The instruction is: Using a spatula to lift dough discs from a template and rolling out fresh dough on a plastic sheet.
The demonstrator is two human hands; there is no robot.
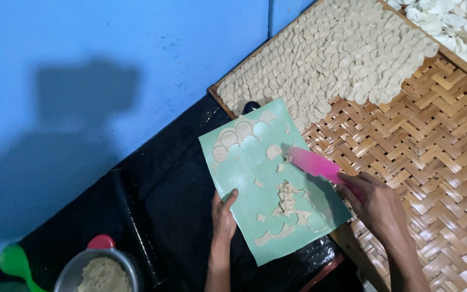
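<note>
- Right hand (377, 205): fingers are closing around the handle end of a pink scraper (314, 164); the blade is pointing up-left, its tip touching the green sheet (249, 178) beside a lone dough round (273, 152).
- Left hand (224, 215): fingers are gripping the left edge of the green sheet, thumb lying on top, the rest hidden underneath.
- The green sheet is being held tilted, partly over the black covering (174, 189) and partly over the edge of the woven bamboo tray (439, 151).
- A row of dough rounds (239, 135) is sitting along the sheet's upper left corner, overlapping one another.
- Dough scraps (287, 197) are lying in the sheet's middle and lower part, just below the scraper.
- On the woven tray, many pale dough discs (336, 59) are lying in overlapping rows, filling its upper left portion; the lower right is showing bare weave.
- A second tray (455, 21) at top right is carrying whiter discs.
- Bottom left: a metal bowl (99, 270) is holding dough; a red object (101, 241) is sitting at its rim and a green utensil (16, 262) is lying beside it.
- A blue wall (109, 65) is standing behind.
</note>
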